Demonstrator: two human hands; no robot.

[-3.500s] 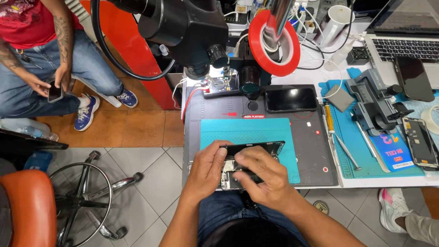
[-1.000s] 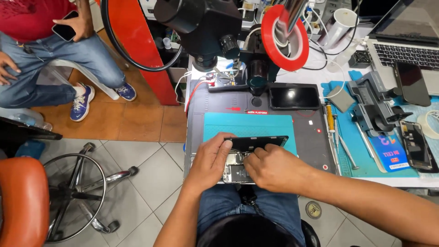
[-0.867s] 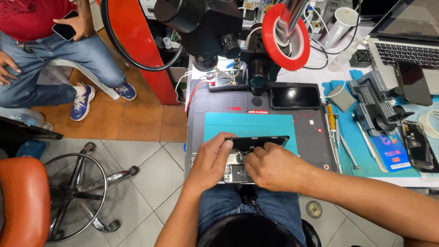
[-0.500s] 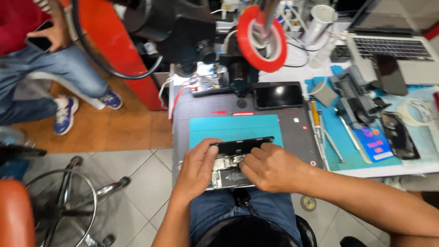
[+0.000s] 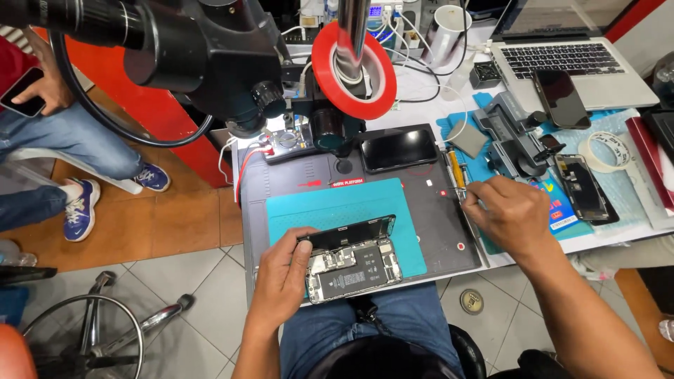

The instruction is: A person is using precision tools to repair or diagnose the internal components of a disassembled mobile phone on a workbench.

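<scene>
Phone [image 5: 351, 263] at mat edge [image 5: 414, 270], L hand [image 5: 284, 277].

bright, even overhead light; soft shadows, mild edge distortion, the microscope [image 5: 175, 49] perhaps slightly blurred.

The opened phone [image 5: 351, 263] under my left hand [image 5: 284, 281] showed bare metal shields and a matt black battery, its lifted screen [image 5: 347, 233] glossy black glass. It lay on a matt teal rubbery mat [image 5: 337, 207] set over a dull grey work pad [image 5: 435, 231]. A second phone [image 5: 399, 149] beyond had a shiny, reflective face. The roll of red tape [image 5: 354, 60] looked smooth and glossy on a polished metal post [image 5: 352, 28]. The microscope [image 5: 203, 49] wore matt black casing. The laptop [image 5: 572, 67] was brushed silvery metal. The floor [image 5: 161, 224] was smooth tile.
</scene>
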